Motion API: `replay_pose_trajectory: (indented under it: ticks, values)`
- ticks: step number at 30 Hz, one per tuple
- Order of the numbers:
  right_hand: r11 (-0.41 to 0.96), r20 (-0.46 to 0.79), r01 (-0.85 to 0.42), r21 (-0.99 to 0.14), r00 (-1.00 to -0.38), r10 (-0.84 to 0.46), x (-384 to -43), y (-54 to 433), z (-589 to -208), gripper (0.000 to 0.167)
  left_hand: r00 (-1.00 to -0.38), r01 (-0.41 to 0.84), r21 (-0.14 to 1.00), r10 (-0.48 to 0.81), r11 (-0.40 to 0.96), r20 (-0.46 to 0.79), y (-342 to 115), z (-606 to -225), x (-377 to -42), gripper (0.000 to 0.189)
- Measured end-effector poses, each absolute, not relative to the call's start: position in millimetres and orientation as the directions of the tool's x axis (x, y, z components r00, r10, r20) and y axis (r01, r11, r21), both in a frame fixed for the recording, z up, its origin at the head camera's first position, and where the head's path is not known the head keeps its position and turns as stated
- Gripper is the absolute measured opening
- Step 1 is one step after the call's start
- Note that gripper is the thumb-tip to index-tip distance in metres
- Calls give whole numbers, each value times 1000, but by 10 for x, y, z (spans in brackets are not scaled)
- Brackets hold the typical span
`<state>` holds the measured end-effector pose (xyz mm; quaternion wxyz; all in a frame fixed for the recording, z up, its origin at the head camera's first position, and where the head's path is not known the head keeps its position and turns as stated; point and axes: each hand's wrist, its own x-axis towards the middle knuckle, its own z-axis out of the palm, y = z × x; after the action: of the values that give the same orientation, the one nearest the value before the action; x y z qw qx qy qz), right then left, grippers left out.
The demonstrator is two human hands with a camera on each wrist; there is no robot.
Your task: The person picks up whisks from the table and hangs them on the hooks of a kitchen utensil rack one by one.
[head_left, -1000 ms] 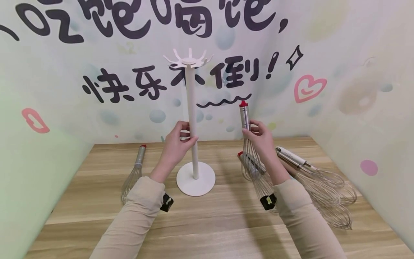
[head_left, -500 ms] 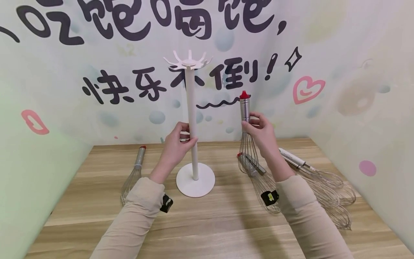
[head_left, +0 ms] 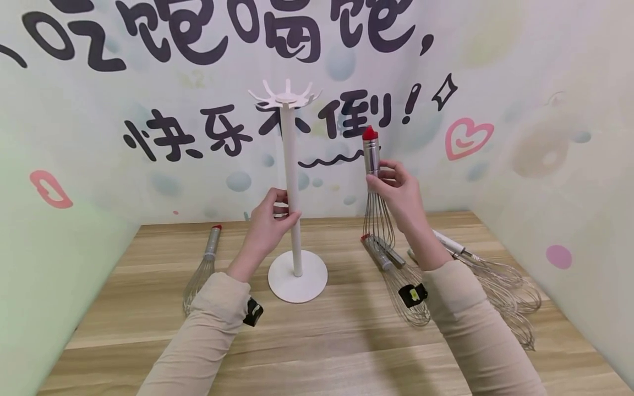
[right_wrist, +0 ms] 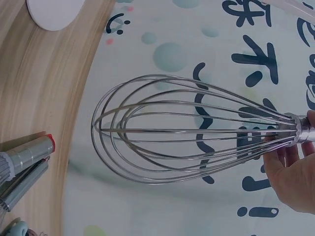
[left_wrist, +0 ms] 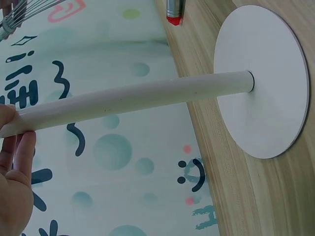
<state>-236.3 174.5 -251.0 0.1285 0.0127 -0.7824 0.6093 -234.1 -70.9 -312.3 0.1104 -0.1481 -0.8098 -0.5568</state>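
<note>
A white stand (head_left: 291,165) with a ring of upturned hooks at its top rises from a round base (left_wrist: 266,118) on the table. My left hand (head_left: 269,220) grips its pole between thumb and fingers, about midway up. To the right of the pole, my right hand (head_left: 398,190) pinches a whisk (right_wrist: 197,130) by the lower end of its metal handle. That whisk hangs upright, its red-tipped end up and its wire balloon pointing down. In the head view, the wires overlap two whisks lying behind them.
Two whisks (head_left: 381,256) with metal handles lie below my right hand. More whisks (head_left: 500,286), one with a white handle, are heaped at the right, partly behind the right sleeve. A single red-tipped whisk (head_left: 210,256) lies at the left. Printed walls enclose the wooden table (head_left: 317,341).
My right hand has lifted the whisk higher, and its wires have come up from over the whisks on the table. The left hand keeps its grip on the pole.
</note>
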Motion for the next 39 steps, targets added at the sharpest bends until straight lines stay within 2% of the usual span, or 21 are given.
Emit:
replay_pose_trajectory:
  ticks: [12, 28, 39]
  values:
    - [207, 267, -237, -949, -955, 132, -2352, 1666, -2278, 46, -936, 351, 875, 113, 333, 332, -706, -3121, -2340, 33]
    - [215, 320, -295, -931, -943, 94, -2297, 1571, -2034, 41, -934, 358, 873, 121, 331, 337, -706, -3127, -2352, 32]
    - [300, 391, -363, -882, -920, 34, -2278, 1473, -1907, 40, -936, 351, 875, 123, 332, 329, -709, -3131, -2342, 32]
